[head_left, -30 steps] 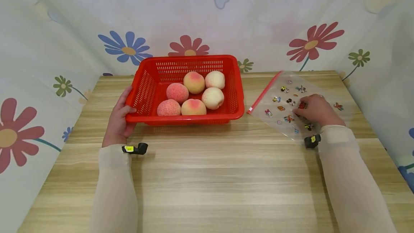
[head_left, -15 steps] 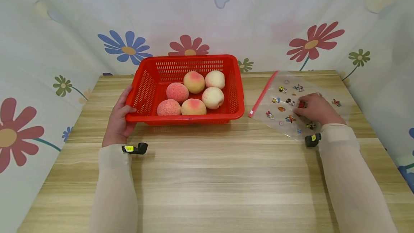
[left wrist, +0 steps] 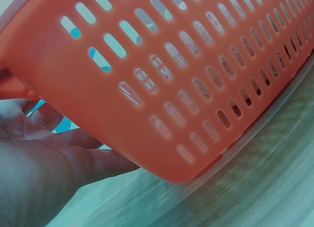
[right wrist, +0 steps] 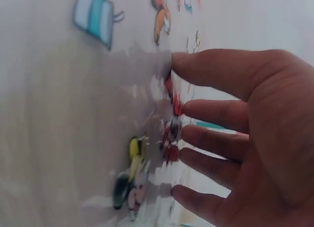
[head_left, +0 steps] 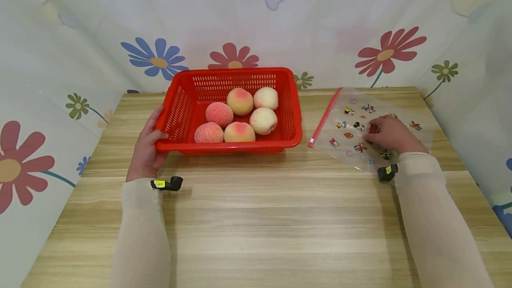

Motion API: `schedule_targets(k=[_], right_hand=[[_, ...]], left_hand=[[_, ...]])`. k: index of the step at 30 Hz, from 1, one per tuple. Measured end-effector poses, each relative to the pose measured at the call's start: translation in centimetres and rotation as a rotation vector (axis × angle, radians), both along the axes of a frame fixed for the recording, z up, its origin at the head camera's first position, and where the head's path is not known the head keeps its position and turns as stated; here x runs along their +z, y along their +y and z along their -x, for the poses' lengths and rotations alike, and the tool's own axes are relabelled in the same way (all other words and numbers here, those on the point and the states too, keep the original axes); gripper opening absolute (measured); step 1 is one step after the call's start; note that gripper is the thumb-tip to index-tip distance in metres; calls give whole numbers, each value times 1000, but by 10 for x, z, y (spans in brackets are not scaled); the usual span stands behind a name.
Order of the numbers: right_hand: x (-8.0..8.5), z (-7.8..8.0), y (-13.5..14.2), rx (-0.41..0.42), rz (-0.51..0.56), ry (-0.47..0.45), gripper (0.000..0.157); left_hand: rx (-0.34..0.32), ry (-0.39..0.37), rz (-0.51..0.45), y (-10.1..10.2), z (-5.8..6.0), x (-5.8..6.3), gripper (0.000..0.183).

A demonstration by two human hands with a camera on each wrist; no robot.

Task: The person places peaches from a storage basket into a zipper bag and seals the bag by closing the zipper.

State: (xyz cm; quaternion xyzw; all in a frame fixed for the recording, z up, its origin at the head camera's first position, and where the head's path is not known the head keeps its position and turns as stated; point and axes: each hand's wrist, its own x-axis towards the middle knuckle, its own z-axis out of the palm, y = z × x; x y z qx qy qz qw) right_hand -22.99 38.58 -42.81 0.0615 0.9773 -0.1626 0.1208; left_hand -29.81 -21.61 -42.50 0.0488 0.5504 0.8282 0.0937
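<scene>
A red plastic basket [head_left: 232,146] with slotted walls stands at the back of the table, holding several peaches [head_left: 240,101]. My left hand [head_left: 146,148] grips its left end; in the left wrist view the fingers [left wrist: 110,165] reach along the underside of the rim, some hidden behind it. To the right lies a clear zip bag [head_left: 348,119] with a red zipper edge and printed cartoon figures. My right hand [head_left: 394,134] rests its fingertips on the bag. In the right wrist view the thumb [right wrist: 221,67] and fingers are spread, touching the film beside a red print.
The wooden table [head_left: 264,217] extends toward me in front of the basket. A flower-printed cloth [head_left: 312,26] rises behind the table and on both sides. A black wrist camera [head_left: 168,184] is strapped to the left sleeve, another [head_left: 386,173] to the right.
The bag has turned slightly under my right hand: the zipper's far end shifted left and its near end a little right and toward me. My left hand and the basket stay put.
</scene>
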Motion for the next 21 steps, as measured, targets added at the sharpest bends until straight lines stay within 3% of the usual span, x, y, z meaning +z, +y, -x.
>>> schedule_targets(k=[9, 17, 21], right_hand=[[4, 0, -5, 13, -14, 27, 32], [6, -2, -16, -21, -47, 89, 44], [3, -2, -23, -77, -22, 74, 35]], left_hand=[[-1, -1, 5, 0, -1, 0, 74], [4, -3, 1, 0, -1, 1, 74], [1, -4, -4, 0, 0, 0, 73]])
